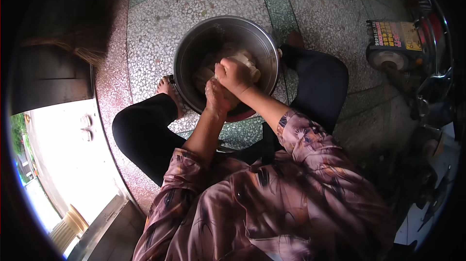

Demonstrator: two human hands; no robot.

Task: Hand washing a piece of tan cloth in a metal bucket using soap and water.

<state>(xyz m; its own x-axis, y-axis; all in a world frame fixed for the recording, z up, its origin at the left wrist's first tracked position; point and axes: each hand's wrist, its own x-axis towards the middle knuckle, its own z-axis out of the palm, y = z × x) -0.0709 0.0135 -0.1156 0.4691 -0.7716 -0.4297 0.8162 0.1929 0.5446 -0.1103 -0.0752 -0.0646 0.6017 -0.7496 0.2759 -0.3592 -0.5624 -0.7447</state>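
Observation:
A deep round metal pot (185, 49) stands on the floor between my knees, its inside dark and wet-looking. Within it lies pale, soft, folded material (244, 58), perhaps wet cloth. My left hand (217, 95) is closed over the pot, palm side partly up, with wet skin. Just above and to the right, my right hand (235, 75) forms a fist that meets the left at the fingers. A little of the pale material shows between and beside the fists; most of what they grip is hidden by the fingers.
Terrazzo floor (156, 35) with green bands surrounds the pot. My bare left foot (165, 88) is close to its handle. A vehicle's wheel (387, 59) and a plate with writing (395, 35) are at right. A broom (87, 53) and a bright doorway (69, 141) are at left.

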